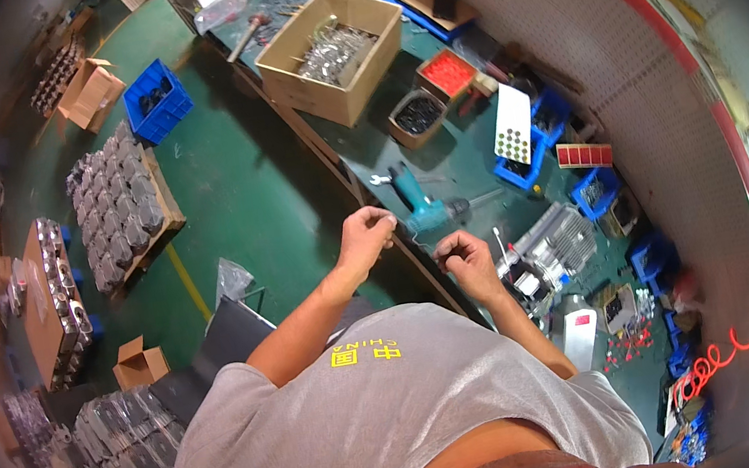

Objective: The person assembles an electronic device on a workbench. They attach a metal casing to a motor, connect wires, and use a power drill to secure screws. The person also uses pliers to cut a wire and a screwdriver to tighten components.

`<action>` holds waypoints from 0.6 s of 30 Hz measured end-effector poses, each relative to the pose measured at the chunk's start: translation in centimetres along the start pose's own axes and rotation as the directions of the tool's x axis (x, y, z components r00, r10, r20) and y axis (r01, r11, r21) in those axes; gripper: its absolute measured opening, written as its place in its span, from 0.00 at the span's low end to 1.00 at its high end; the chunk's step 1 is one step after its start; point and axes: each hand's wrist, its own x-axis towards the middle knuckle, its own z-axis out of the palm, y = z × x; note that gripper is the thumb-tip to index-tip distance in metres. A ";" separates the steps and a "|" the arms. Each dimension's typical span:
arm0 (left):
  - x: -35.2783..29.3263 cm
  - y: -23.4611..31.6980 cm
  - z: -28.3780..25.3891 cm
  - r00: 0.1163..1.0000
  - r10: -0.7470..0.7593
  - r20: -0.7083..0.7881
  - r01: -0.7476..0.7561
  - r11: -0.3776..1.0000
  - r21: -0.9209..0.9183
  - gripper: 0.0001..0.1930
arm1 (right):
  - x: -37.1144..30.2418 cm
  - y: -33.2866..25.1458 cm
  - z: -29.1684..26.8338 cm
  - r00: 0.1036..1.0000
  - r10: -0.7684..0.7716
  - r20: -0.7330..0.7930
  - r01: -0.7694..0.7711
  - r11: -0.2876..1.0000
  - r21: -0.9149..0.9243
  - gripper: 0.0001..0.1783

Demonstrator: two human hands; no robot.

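Currently, I read the left hand (369, 237) and right hand (467, 265) as curled, whether pinching anything I cannot tell, near the teal power drill (430, 216) on the green bench (469, 154), presumably rigid, moderately heavy, best gripped by its handle (405, 183).

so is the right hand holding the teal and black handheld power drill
No, the teal and black handheld power drill lies on the green-topped workbench, beyond the right hand and outside its fingers.
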 end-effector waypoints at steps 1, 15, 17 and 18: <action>0.0 0.6 -1.5 0.999 0.004 -0.045 -0.004 1.000 0.015 0.08 | 1.3 0.1 1.3 1.000 -0.019 0.020 0.019 1.000 -0.024 0.11; 2.2 4.8 -25.5 0.941 0.126 -0.313 -0.160 0.983 -0.086 0.10 | 16.7 0.1 22.6 0.956 -0.038 0.292 0.134 0.940 -0.315 0.12; 2.4 4.8 -27.1 0.938 0.138 -0.318 -0.178 0.979 -0.100 0.09 | 18.7 0.2 24.4 0.937 0.025 0.347 0.116 0.918 -0.380 0.15; 2.7 4.8 -27.8 0.939 0.146 -0.310 -0.183 0.978 -0.096 0.09 | 19.4 -0.2 25.3 0.924 0.142 0.355 0.015 0.915 -0.404 0.17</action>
